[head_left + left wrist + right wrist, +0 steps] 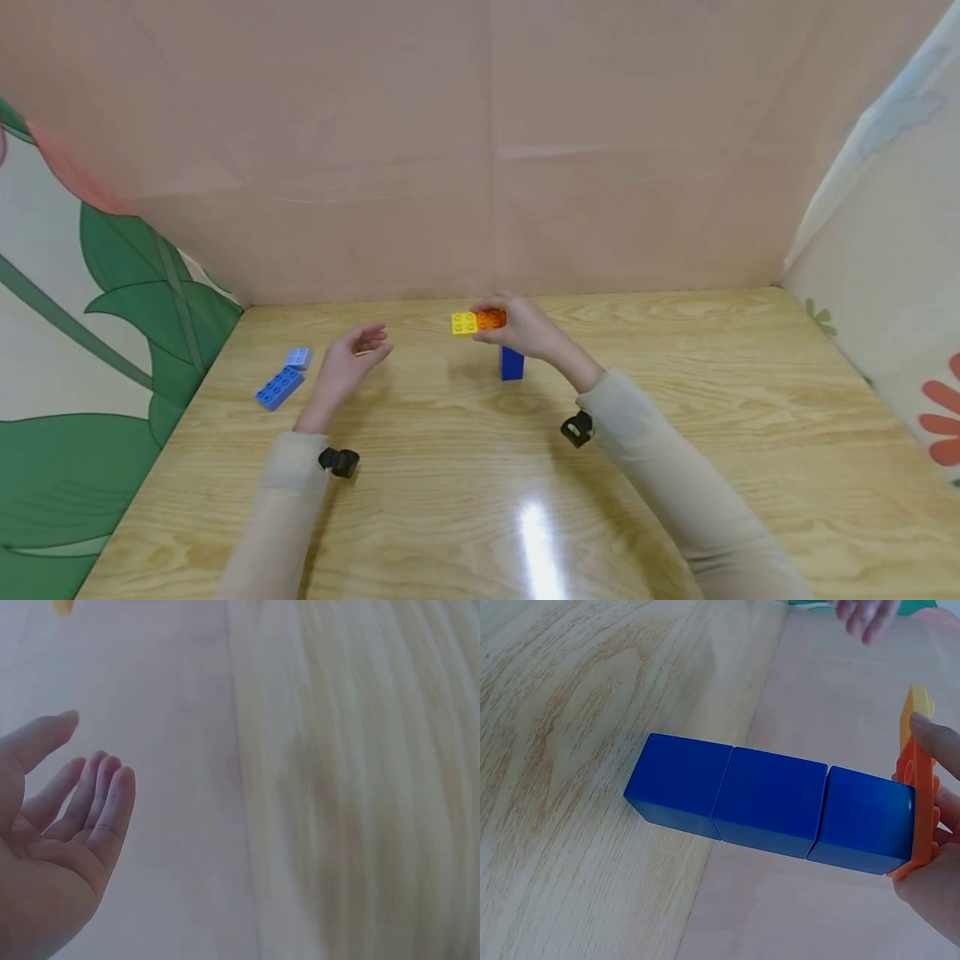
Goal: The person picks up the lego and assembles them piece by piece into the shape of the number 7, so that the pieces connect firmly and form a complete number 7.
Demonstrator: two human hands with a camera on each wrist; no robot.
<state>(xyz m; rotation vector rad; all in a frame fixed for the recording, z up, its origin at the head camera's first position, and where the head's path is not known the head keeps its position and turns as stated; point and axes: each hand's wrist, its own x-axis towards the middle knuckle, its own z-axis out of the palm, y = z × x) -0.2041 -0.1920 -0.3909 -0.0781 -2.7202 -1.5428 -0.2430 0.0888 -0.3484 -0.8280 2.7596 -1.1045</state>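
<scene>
A tower of three stacked blue blocks [772, 799] stands upright on the table, mostly hidden behind my right hand in the head view. At its top lies an orange studded brick [924, 825], touching or nearly touching the uppermost block. A yellow studded brick [463, 324] joins the orange one and juts out to the left past the tower. My right hand [525, 327] pinches the orange brick between thumb and fingers from the right. My left hand [351, 360] hovers left of the tower, fingers loosely bent and palm holding nothing.
On the table's left side lie a blue studded brick [280, 388] and a smaller light-blue brick [298, 358], touching or close together. A pinkish cloth backdrop [487, 167] rises behind the wooden table [420, 500]. Printed cloths flank both sides.
</scene>
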